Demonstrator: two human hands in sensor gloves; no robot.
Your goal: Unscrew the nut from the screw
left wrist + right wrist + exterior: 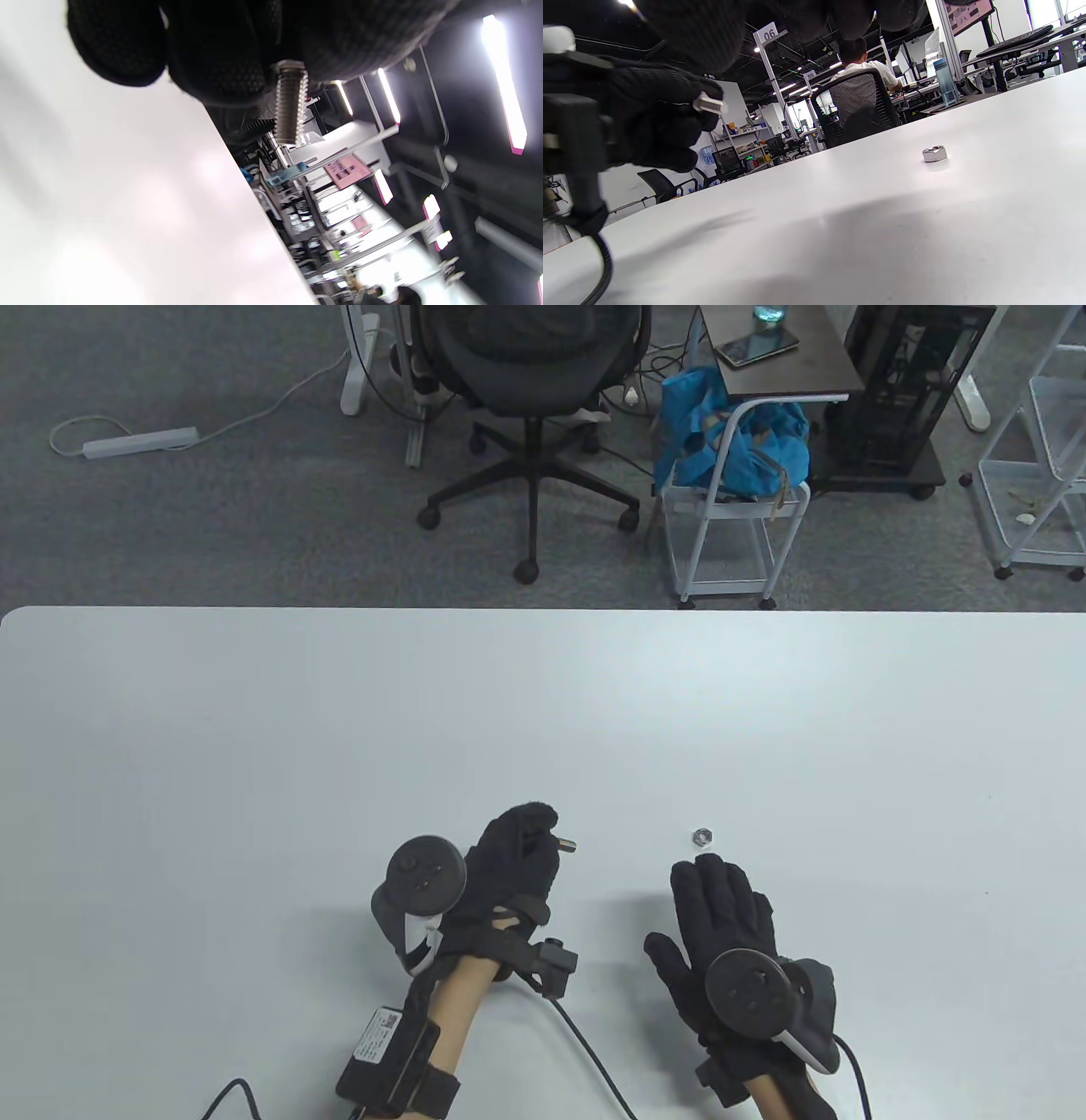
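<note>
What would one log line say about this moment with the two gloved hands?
left hand: grips screw, bare thread sticking out | right hand: open, holds nothing | nut: off the screw, lying on table beyond right fingertips

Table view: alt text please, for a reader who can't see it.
A nut lies alone on the white table, just beyond the fingertips of the open right hand. The left hand grips a screw, its bare end pointing toward the nut.
</note>
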